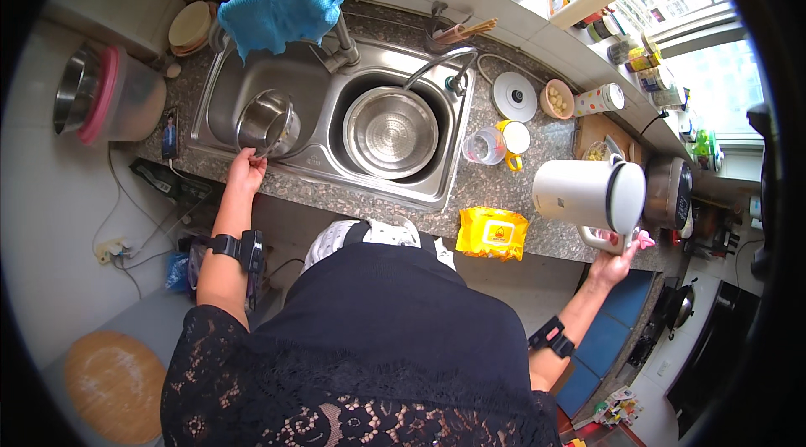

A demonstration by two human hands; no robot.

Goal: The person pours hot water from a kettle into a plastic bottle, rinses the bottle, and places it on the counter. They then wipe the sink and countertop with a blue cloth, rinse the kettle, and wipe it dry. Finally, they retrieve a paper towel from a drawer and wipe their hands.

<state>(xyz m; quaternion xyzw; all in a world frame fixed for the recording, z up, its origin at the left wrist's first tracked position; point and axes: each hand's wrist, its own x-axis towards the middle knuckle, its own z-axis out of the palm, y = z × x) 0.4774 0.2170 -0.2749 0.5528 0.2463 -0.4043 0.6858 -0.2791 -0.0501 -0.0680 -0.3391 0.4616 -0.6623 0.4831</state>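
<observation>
My left hand pinches the near rim of a stainless-steel bowl in the left basin of the sink. The bowl is tilted, and its contents cannot be made out. On the right, my right hand grips the handle of a white electric kettle with its lid on. The kettle appears over the right part of the granite counter; whether it rests there I cannot tell. A perforated steel colander sits in the right basin, below a thin curved tap.
A yellow pack of wipes lies at the counter's front edge. Behind it stand a clear plastic cup and a yellow mug. A blue cloth hangs over the main faucet. A phone lies left of the sink.
</observation>
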